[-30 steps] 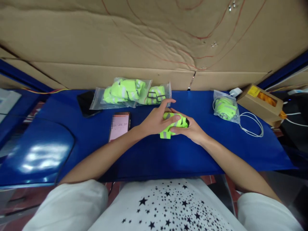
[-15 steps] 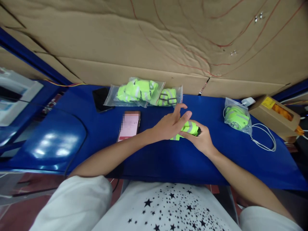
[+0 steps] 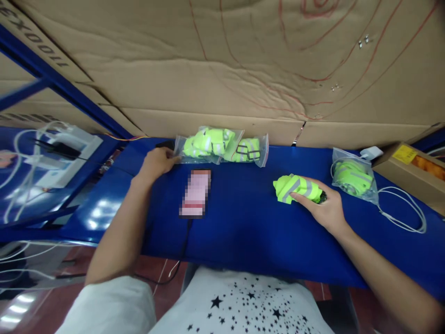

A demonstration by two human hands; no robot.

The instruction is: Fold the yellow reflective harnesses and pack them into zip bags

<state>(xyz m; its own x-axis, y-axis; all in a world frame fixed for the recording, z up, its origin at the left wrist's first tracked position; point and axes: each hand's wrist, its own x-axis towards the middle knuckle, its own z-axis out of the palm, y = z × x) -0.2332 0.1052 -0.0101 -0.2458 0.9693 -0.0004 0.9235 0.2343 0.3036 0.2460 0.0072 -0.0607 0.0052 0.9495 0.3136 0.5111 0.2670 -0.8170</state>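
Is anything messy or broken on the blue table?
Nothing looks broken or spilled. The white cable lies in loose loops near the right bag. The right hand holds a rolled green vest that is not bagged; the left hand touches the left bag.

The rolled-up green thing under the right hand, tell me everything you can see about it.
The rolled green bundle is neon yellow-green fabric with grey reflective stripes, folded into a compact, slightly tapered roll. A small black part shows at its right end, by the palm; what it is cannot be told. It lies on its side on the blue table, right of centre, unbagged. The right hand rests against its near side, fingers on the fabric. A bagged green item sits just beyond, apart.
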